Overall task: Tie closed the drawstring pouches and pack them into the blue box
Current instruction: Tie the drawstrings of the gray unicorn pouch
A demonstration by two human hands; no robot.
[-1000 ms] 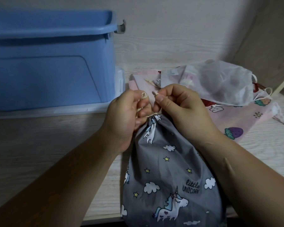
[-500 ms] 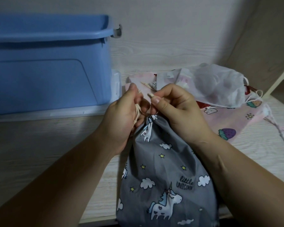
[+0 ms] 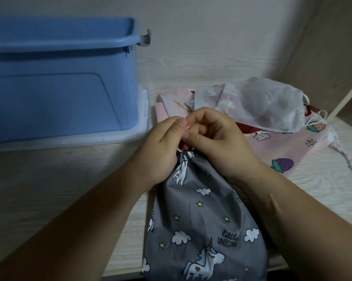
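- Where the shelf (image 3: 39, 189) runs far L, box (image 3: 59, 88) stands upright w/ its top open, well apart from both hands.
- L hand (image 3: 160, 151): fingers curled, pinching cord (image 3: 179, 150) at neck of grey pouch (image 3: 201, 220).
- R hand (image 3: 217, 142): touching L, fingers curled on same cord, mostly hidden.
- Grey pouch lies on shelf, neck gathered, bottom over front edge.
- Far R: white pouch (image 3: 272, 106) atop pink pouch (image 3: 292, 151).
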